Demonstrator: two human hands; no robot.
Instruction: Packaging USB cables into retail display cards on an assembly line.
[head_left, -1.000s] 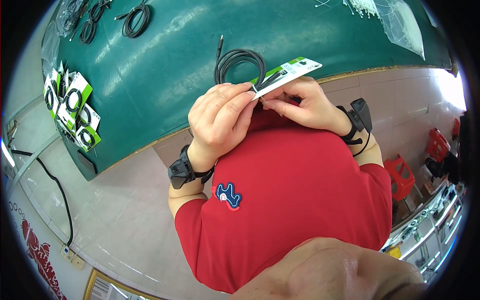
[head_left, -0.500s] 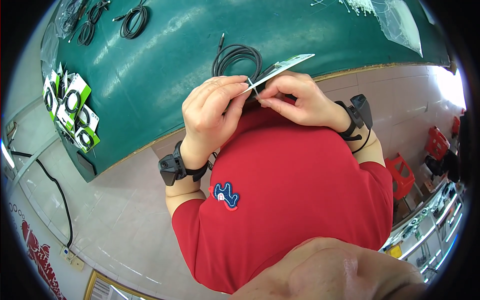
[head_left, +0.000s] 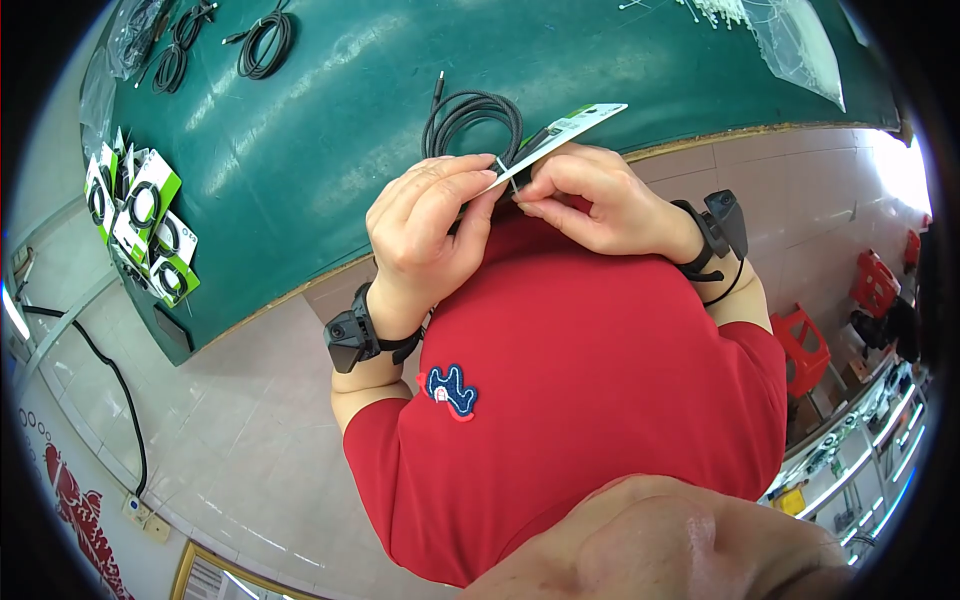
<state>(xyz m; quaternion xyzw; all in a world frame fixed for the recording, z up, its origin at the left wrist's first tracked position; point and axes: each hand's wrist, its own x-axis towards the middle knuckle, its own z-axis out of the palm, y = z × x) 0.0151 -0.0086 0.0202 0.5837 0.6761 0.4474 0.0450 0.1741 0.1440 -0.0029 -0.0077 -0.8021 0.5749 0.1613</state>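
Note:
A coiled black braided cable [head_left: 485, 103] and a white-and-green backing card [head_left: 572, 128] are held together at the table's near edge, the card tilted up to the right. My left hand [head_left: 430, 222] is closed, pinching the card's lower corner and the coil between thumb and fingers. A thin pale cable tie [head_left: 508, 172] passes round the cable and card there. My right hand [head_left: 590, 200] is closed in a pinch at the tie's tail, just under the card. The fingertips partly hide the tie's end.
Carded cables [head_left: 145, 205] lie heaped at the table's left end. Two loose coils, one a black cable [head_left: 266, 46], sit at the far left near clear plastic bags. A bag of white cable ties [head_left: 795, 50] lies far right. Red chairs [head_left: 800, 352] stand beyond on the right.
Both hands stay at the card and coil with almost no movement. My left wrist has shifted very slightly to the right, and the coil sits a touch lower.

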